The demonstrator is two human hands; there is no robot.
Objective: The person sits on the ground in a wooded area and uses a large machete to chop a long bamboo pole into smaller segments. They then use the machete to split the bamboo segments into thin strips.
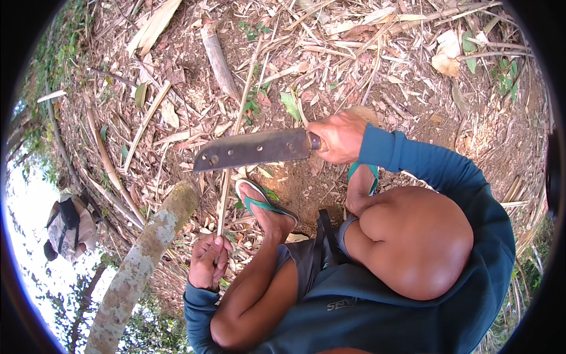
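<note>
My right hand (pixel 339 137) is closed round the handle of a machete (pixel 256 149). Its broad dark blade, with several small holes, points left and lies level across the view. Lower left, my left hand (pixel 207 261) pinches the near end of a long thin wooden strip (pixel 223 200). From those fingers the strip runs away from me, passes under the blade in this view and shows again beyond it. Whether the blade touches the strip, I cannot tell.
A lichen-patched trunk (pixel 135 265) slants up beside my left hand. My sandalled foot (pixel 265 206) is close below the blade. A short log (pixel 219 59) lies farther off among dry leaves and splinters. At far left hangs a camouflage-patterned bag (pixel 75 229).
</note>
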